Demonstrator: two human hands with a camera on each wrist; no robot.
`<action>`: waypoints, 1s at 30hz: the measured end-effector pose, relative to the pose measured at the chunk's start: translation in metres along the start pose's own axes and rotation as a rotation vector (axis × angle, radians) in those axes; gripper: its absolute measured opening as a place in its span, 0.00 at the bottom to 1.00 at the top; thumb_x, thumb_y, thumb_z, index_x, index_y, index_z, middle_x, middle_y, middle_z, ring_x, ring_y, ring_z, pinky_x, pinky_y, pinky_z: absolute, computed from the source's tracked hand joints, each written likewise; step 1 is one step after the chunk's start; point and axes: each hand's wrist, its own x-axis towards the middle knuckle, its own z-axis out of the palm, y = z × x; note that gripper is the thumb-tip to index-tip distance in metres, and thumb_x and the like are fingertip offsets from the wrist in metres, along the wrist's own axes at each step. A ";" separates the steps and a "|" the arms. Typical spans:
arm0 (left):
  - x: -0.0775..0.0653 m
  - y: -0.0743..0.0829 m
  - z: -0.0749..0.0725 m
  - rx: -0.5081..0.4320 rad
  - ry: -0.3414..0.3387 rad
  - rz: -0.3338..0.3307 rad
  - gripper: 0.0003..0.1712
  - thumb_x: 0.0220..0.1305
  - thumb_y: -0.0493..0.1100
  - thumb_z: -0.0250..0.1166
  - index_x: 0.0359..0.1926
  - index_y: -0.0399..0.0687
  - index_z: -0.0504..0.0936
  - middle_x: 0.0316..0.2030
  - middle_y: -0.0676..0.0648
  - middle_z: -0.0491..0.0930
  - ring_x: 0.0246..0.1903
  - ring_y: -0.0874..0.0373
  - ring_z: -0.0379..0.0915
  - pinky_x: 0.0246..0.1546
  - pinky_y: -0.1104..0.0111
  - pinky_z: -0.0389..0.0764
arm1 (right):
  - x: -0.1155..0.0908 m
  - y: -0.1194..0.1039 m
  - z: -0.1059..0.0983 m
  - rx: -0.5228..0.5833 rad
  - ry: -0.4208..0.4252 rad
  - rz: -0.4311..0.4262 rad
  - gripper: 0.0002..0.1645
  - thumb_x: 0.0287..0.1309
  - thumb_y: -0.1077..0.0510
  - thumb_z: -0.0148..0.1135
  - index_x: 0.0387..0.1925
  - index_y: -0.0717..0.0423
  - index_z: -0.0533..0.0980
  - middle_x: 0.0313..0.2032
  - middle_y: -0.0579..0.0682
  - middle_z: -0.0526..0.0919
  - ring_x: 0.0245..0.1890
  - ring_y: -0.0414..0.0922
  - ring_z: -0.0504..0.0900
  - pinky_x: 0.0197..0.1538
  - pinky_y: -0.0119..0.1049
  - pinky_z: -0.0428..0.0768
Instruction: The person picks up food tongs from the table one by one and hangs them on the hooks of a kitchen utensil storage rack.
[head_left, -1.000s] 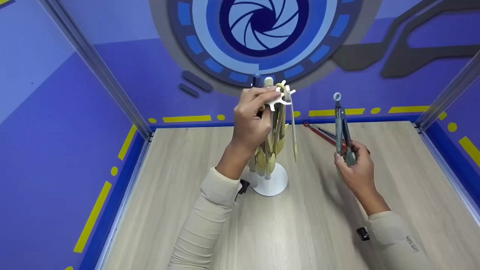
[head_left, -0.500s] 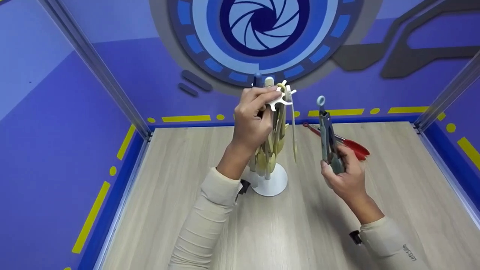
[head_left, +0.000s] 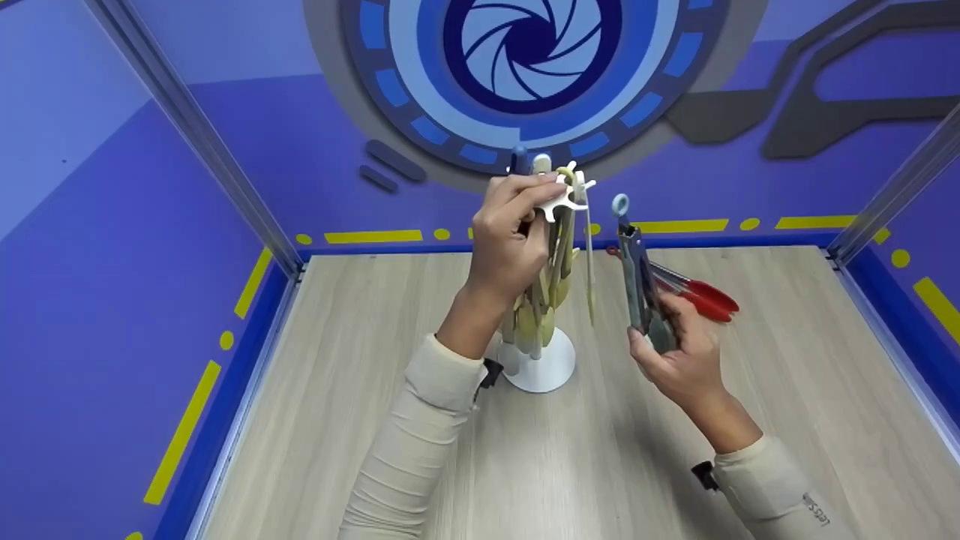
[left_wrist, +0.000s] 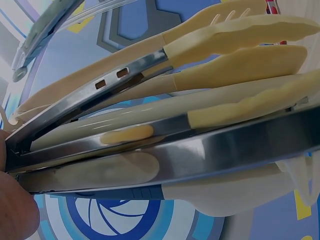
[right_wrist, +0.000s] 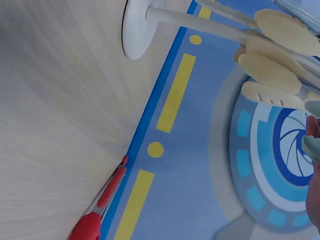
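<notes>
My left hand (head_left: 506, 240) pinches the white hooked top (head_left: 553, 210) of an upright utensil stand. Several cream-headed kitchen utensils (head_left: 529, 322) hang around its pole; in the left wrist view, metal tongs with cream tips (left_wrist: 220, 42) show among them. To the right of the stand, apart from it, my right hand (head_left: 682, 364) grips grey-green tongs (head_left: 636, 277) near their tips, with the ring end pointing up. Only the tongs' pale green tips (right_wrist: 312, 147) and part of that hand appear at the right wrist view's edge.
Red tongs (head_left: 709, 300) lie on the wooden table (head_left: 375, 337) behind the right hand. The stand's round white base (head_left: 544, 379) rests mid-table. Blue panels (head_left: 247, 150) enclose the back and sides.
My right hand has moved left with the grey-green tongs, closer to the stand, uncovering more of the red tongs. The left hand keeps its place on the stand's top.
</notes>
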 end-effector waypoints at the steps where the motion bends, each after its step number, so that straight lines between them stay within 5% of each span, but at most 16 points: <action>1: 0.000 0.000 0.000 -0.001 0.001 0.002 0.16 0.66 0.25 0.64 0.45 0.43 0.93 0.47 0.43 0.91 0.48 0.49 0.82 0.47 0.70 0.84 | 0.000 -0.001 0.001 0.000 0.003 -0.007 0.32 0.44 0.64 0.72 0.53 0.73 0.79 0.37 0.62 0.87 0.31 0.43 0.77 0.41 0.22 0.75; 15: 0.001 0.001 0.001 -0.001 0.003 0.006 0.16 0.65 0.24 0.64 0.44 0.42 0.93 0.47 0.43 0.91 0.47 0.49 0.81 0.49 0.69 0.85 | 0.008 -0.019 0.009 -0.012 -0.078 -0.025 0.31 0.46 0.61 0.72 0.55 0.69 0.79 0.44 0.61 0.86 0.40 0.46 0.79 0.52 0.17 0.77; 23: 0.000 0.001 0.001 0.001 0.004 0.001 0.16 0.65 0.24 0.64 0.44 0.42 0.93 0.47 0.43 0.90 0.47 0.49 0.81 0.45 0.70 0.83 | 0.010 -0.024 0.011 -0.026 -0.103 -0.019 0.32 0.47 0.63 0.72 0.56 0.68 0.78 0.43 0.60 0.85 0.38 0.45 0.79 0.52 0.17 0.77; 30: 0.000 0.002 0.001 0.001 -0.002 -0.004 0.17 0.65 0.24 0.63 0.45 0.42 0.93 0.48 0.42 0.90 0.48 0.49 0.81 0.51 0.69 0.85 | 0.008 -0.021 0.013 -0.031 -0.106 -0.031 0.30 0.48 0.64 0.72 0.56 0.68 0.79 0.37 0.57 0.84 0.35 0.45 0.79 0.47 0.19 0.78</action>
